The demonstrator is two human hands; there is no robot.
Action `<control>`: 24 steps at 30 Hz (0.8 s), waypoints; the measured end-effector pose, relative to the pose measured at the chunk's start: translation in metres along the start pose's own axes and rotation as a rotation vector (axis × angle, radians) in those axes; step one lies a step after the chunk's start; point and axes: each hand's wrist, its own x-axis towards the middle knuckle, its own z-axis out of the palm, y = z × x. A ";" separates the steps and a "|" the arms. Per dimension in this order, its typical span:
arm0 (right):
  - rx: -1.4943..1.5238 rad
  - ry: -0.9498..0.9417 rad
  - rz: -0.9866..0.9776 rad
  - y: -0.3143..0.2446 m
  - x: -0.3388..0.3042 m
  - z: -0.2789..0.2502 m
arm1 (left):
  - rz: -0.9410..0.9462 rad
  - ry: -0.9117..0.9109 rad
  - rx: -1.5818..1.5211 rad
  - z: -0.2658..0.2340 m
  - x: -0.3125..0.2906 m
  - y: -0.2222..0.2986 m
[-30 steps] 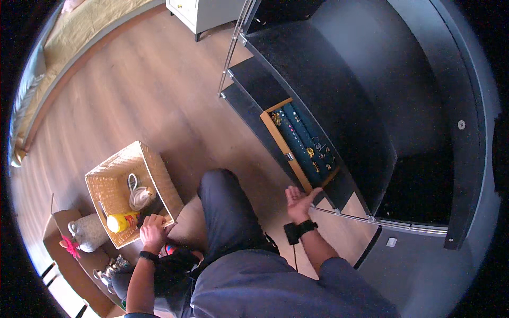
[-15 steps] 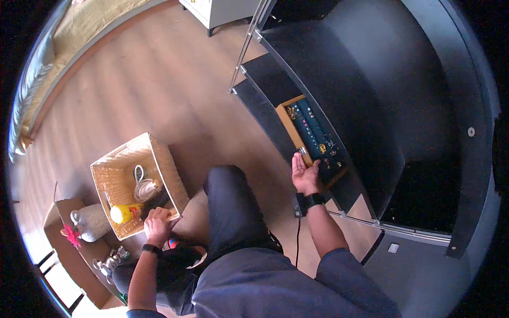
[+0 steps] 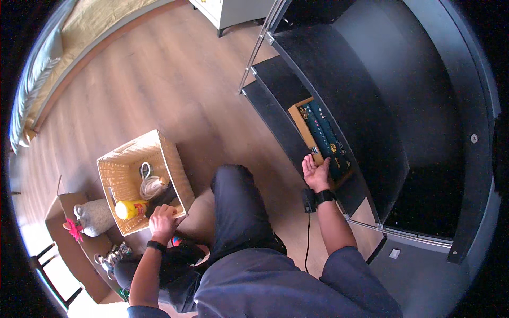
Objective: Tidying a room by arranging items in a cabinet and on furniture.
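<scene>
A woven wicker basket (image 3: 181,180) with a pale rim stands to the left of my knee. My left hand (image 3: 163,221) is closed over its near rim. Inside the basket lie a yellow bottle (image 3: 130,210) and a coiled white cable (image 3: 151,185). Over on the right, my right hand (image 3: 316,172) is at the near corner of a wooden jewelry box (image 3: 302,127), palm up, fingers stretched out and thumb apart. The box sits on a low black shelf and has a dark lining with rows of small earrings and gold-coloured pieces.
A cardboard box (image 3: 79,265) at the lower left holds a grey-white jug (image 3: 96,217), a pink flower and shiny metal pieces. Tall black shelving (image 3: 366,100) with metal rails fills the right side. A white cabinet (image 3: 233,16) stands far off, and a bed edge is at upper left.
The whole view has shifted, so most things appear slightly further right. Both hands keep their places, the left on the basket rim and the right at the jewelry box.
</scene>
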 end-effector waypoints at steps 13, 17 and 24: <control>-0.265 0.051 0.010 -0.008 -0.016 0.002 | -0.008 -0.018 0.052 0.000 -0.001 0.002; -0.353 0.035 0.028 -0.015 -0.014 -0.003 | -0.012 -0.014 0.052 -0.002 -0.001 0.005; -0.347 0.028 0.009 -0.014 -0.013 -0.005 | -0.017 -0.015 0.043 -0.004 0.000 0.008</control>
